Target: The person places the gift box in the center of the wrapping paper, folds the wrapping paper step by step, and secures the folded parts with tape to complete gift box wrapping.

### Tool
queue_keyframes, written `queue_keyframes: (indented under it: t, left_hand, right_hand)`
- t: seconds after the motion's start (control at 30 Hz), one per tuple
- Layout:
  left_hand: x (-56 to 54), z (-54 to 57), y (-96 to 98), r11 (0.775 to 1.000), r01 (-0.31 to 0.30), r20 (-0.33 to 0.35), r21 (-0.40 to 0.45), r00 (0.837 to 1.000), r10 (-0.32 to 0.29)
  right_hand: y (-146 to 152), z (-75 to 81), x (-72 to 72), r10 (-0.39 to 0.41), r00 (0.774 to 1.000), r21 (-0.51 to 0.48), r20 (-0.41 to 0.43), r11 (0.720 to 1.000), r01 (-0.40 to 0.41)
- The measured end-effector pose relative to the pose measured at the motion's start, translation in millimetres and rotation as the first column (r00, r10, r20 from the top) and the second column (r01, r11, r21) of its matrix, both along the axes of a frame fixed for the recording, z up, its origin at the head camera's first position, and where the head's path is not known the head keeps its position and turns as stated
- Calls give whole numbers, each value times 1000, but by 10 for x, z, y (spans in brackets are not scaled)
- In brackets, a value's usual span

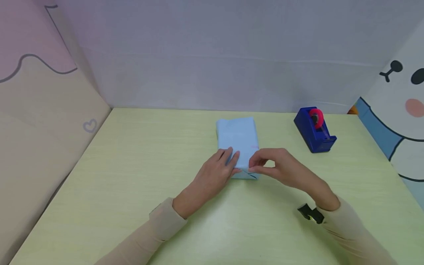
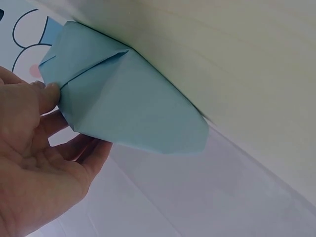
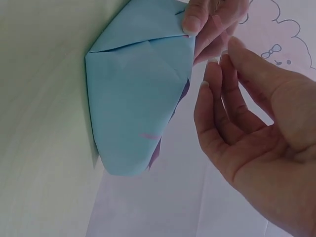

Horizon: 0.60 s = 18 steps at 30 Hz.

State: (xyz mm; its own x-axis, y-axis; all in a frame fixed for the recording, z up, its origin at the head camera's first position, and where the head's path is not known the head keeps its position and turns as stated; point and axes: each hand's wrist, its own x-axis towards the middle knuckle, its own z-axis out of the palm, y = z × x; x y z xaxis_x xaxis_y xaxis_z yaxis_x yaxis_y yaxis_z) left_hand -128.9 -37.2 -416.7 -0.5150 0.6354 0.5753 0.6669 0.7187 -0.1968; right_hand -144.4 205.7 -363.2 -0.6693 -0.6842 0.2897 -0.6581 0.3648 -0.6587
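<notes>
A box-shaped package (image 1: 240, 134) wrapped in light blue paper lies on the table. My left hand (image 1: 212, 175) holds its near end, fingers spread on the top and thumb against the folded flap (image 3: 138, 22). Thumb and index finger of my right hand (image 1: 281, 167) pinch a small strip of clear, pinkish tape (image 3: 218, 24) at the package's near top edge. In the right wrist view the strip stretches toward the left hand's fingers. A short pink mark (image 3: 149, 136) shows on the paper, and purple peeks out along one edge.
A blue tape dispenser (image 1: 313, 134) with a red-cored roll stands at the back right of the pale table (image 1: 149, 147). Grey-white sheeting (image 1: 215, 81) rises behind, with cartoon-printed panels at both sides. A small black device (image 1: 310, 213) sits by the right sleeve.
</notes>
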Motion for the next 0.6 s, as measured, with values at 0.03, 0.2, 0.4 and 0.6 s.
queue_keyframes:
  t: [0.03,0.2,0.4,0.6]
  left_hand:
    - [-2,-1,-1,1000,2,-1,1,1000,-2]
    - [-9,5,-1,1000,6,-5,-11,1000,-6]
    - [-2,11,0,1000,8,1,-11,1000,-8]
    - [1,13,-6,1000,16,-10,-4,1000,-16]
  right_hand:
    - [-19,-5,-3,6,1000,6,3,1000,-6]
    - [-91,-28,-8,20,1000,23,4,1000,-20]
    - [-156,-52,-9,34,999,32,-5,999,-33]
    - [-210,-72,-11,29,999,75,-17,997,-28]
